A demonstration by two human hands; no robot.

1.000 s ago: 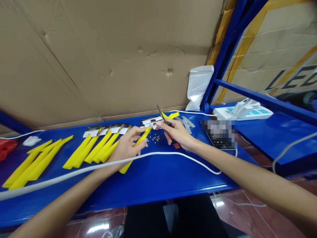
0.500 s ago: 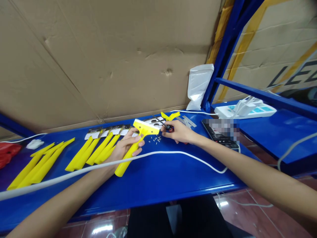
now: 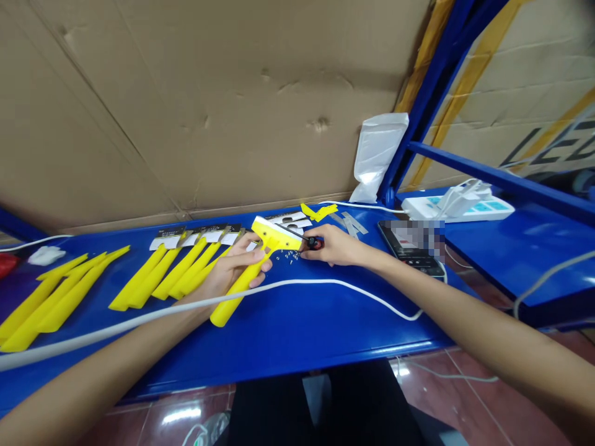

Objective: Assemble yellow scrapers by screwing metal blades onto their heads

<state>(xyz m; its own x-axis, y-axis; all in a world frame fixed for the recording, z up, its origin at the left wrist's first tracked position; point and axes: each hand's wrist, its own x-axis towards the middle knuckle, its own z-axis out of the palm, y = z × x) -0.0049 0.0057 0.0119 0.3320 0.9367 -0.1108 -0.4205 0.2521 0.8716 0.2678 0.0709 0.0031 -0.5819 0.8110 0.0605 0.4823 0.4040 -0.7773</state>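
Observation:
A yellow scraper (image 3: 239,293) with a wide, white-edged head is gripped around its neck by my left hand (image 3: 242,263), the head tilted up and to the right. My right hand (image 3: 337,244) is closed on a screwdriver (image 3: 316,243) with a dark and red handle. Its thin shaft points left and lies along the scraper's head; I cannot tell whether they touch. Small screws (image 3: 292,257) are scattered on the blue shelf below the head. Behind the hands lie yellow plastic pieces (image 3: 318,212) and flat metal blades (image 3: 351,224).
Several yellow scrapers (image 3: 79,297) lie at left, more of them on printed cards (image 3: 167,238). A white cable (image 3: 297,283) crosses in front of my hands. At right are a phone (image 3: 413,248) and a power strip (image 3: 458,207). Cardboard (image 3: 232,111) stands behind the blue shelf (image 3: 288,341).
The screwdriver has swung from above the scraper's right end down along its head. My right hand has come slightly closer to the scraper, and the view has shifted a little.

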